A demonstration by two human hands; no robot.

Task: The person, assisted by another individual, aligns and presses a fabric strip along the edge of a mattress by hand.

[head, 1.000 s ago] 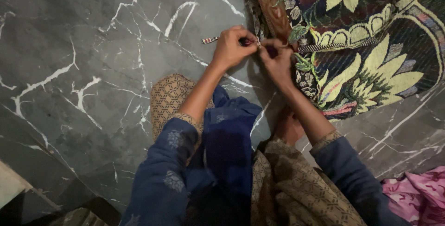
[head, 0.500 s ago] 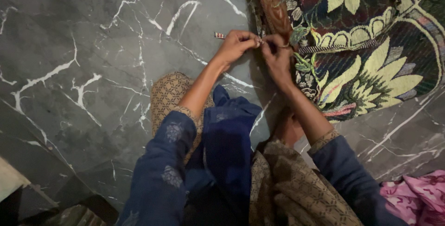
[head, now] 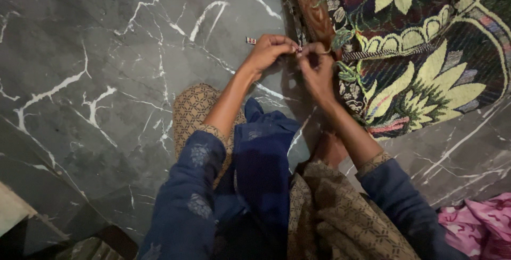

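The left hand (head: pixel 270 51) and right hand (head: pixel 315 68) are brought together at the near edge of the floral rug (head: pixel 426 52), apparently to work its border; each is pinched shut on a small striped object (head: pixel 298 48), too small to identify. The rug is dark, thickly woven, with cream-yellow flowers.

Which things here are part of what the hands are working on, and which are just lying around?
In use:
- left hand, pinching a small tool, too small to identify
- right hand, fingers at the rug's edge
- floral woven rug

Lying about:
- pink cloth, bottom right corner
- dark marble floor
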